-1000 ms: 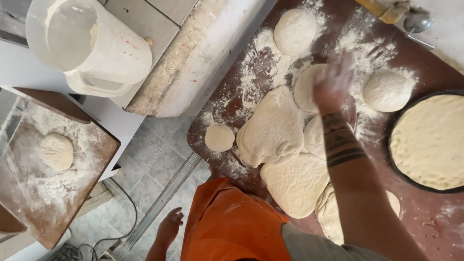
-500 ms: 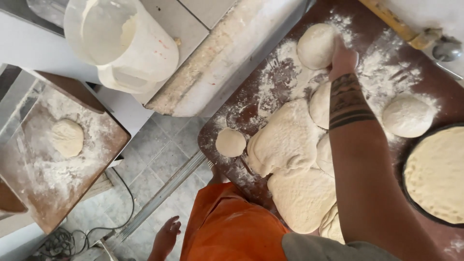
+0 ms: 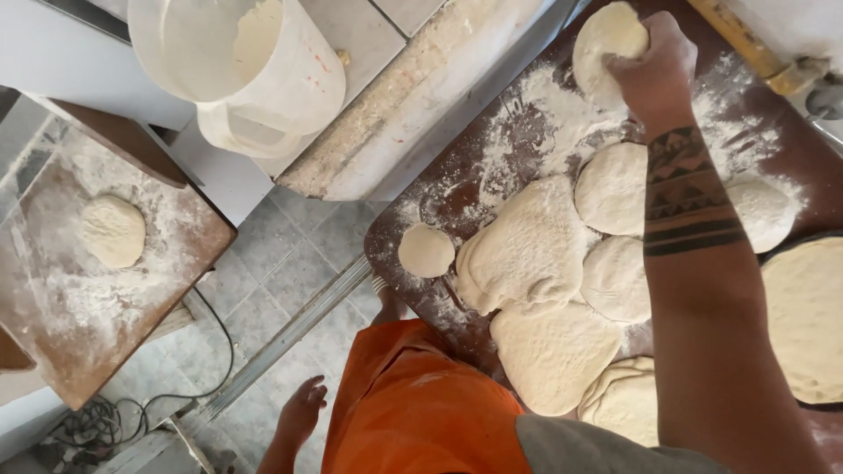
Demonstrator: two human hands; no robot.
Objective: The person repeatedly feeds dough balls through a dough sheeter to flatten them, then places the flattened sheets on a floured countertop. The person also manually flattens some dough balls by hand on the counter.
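My right hand (image 3: 654, 66), tattooed at the forearm, reaches across a floured dark-brown board (image 3: 439, 197) and closes its fingers on a round dough ball (image 3: 601, 39) at the far end. Beneath my arm lie several flattened dough pieces; the largest (image 3: 527, 254) is in the middle, with another (image 3: 558, 355) nearer to me. A small dough disc (image 3: 426, 250) sits alone at the board's left edge. My left hand (image 3: 303, 408) hangs down beside my orange apron (image 3: 421, 412) above the tiled floor, fingers loose and holding nothing.
A dark round tray (image 3: 777, 250) with a flat dough sheet lies at the right. A wooden rolling pin (image 3: 746, 44) is at the far right. A white bucket (image 3: 255, 70) stands on the ledge. A floured board (image 3: 79, 307) at left carries one dough disc (image 3: 112, 230). Cables (image 3: 88, 426) lie on the floor.
My right hand has travelled away from the middle of the board to the far dough ball and closed on it. The left hand stays hanging at my side.
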